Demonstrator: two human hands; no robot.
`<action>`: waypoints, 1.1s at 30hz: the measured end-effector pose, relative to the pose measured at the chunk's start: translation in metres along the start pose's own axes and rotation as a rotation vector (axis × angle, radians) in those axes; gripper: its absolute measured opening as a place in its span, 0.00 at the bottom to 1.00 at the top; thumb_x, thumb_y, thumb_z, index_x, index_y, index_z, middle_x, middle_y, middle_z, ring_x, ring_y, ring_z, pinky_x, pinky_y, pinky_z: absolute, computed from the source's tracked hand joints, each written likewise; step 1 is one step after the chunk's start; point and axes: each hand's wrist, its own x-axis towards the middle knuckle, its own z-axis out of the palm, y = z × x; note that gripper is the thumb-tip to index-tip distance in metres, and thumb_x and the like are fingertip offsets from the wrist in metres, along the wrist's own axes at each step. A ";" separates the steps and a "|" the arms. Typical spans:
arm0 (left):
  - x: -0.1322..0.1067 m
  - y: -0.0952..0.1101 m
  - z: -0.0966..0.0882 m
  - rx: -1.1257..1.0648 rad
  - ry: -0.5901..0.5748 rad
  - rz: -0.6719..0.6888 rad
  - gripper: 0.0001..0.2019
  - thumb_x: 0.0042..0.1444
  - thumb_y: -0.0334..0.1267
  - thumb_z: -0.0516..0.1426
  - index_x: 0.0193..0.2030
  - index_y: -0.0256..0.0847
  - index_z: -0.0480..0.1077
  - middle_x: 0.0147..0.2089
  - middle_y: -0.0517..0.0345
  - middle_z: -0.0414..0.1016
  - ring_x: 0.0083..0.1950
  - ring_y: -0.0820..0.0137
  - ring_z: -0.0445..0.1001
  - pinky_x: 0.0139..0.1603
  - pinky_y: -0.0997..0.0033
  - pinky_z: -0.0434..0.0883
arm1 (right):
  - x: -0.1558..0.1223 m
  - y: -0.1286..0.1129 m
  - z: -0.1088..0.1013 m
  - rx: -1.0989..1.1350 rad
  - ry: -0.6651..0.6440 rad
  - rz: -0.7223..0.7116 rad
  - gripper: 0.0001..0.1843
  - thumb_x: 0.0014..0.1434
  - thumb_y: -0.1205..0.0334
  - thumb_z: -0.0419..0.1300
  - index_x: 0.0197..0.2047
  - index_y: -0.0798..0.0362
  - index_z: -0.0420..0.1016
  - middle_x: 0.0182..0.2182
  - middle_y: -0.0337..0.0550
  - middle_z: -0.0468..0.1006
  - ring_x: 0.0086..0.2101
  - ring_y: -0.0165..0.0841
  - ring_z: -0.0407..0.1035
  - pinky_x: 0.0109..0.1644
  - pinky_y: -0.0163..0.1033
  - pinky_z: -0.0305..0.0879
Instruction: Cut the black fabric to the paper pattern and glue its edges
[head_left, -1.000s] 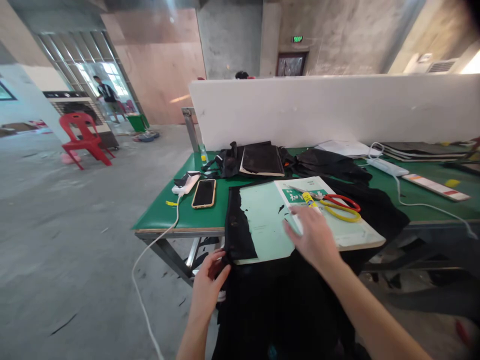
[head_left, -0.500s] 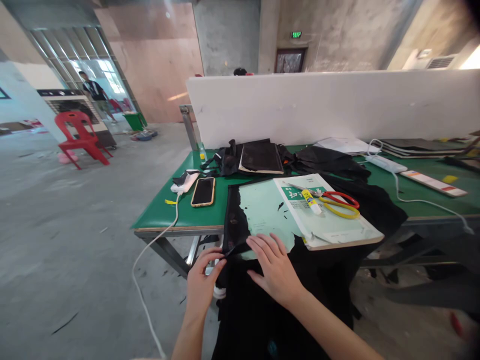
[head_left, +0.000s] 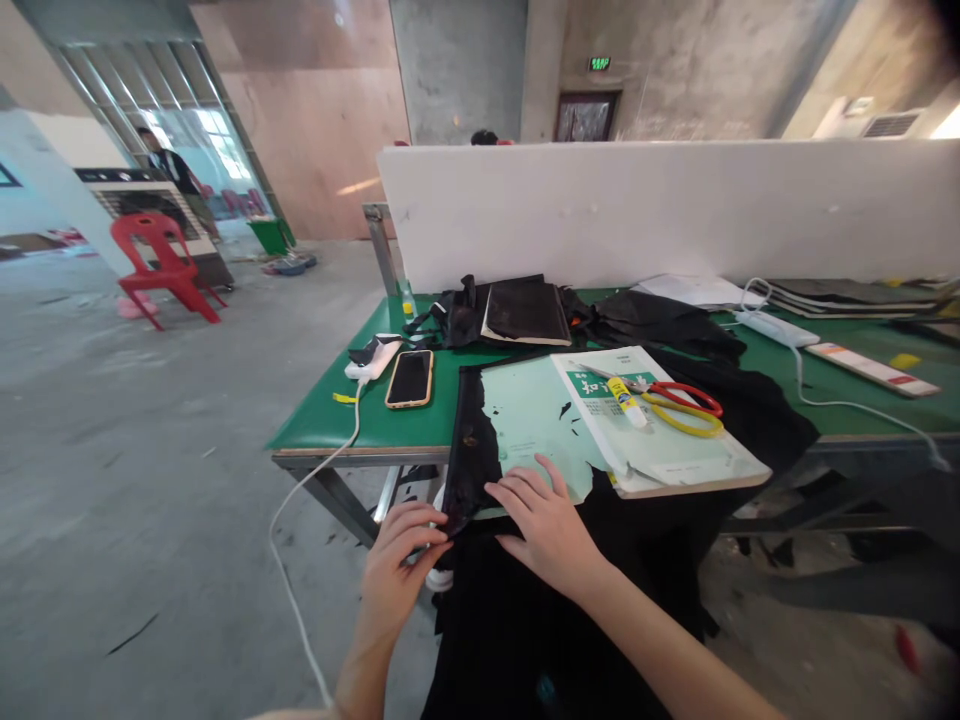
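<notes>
A pale green book cover [head_left: 529, 410] lies at the table's front edge, with black cloth [head_left: 474, 435] folded over its left side. My left hand [head_left: 405, 555] pinches the cloth at the near left corner between thumb and fingers. Just right of it, my right hand [head_left: 544, 525] rests with fingers spread on the cover's near edge and the cloth there. A book with a green title [head_left: 675, 460] lies on the cover's right part. On that book are a glue stick [head_left: 626, 402] and scissors with red and yellow handles [head_left: 682, 408].
A phone [head_left: 410, 379] and a white power strip [head_left: 373, 357] lie on the green table [head_left: 322, 415] at left. A black-covered book [head_left: 526, 313] and cloth scraps sit behind, before a white partition [head_left: 645, 215]. A white cable [head_left: 281, 560] hangs to the floor. A red chair [head_left: 161, 262] stands far left.
My left hand has shifted slightly left and down with the cloth corner. The right hand has moved a little left. The person in the background has moved left.
</notes>
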 end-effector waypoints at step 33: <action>0.030 -0.027 0.023 0.044 0.044 -0.436 0.19 0.42 0.47 0.64 0.40 0.39 0.71 0.35 0.56 0.74 0.34 0.65 0.73 0.40 0.66 0.69 | 0.022 0.004 0.002 0.118 -0.161 0.456 0.06 0.58 0.64 0.55 0.29 0.53 0.71 0.24 0.37 0.76 0.27 0.30 0.67 0.46 0.42 0.49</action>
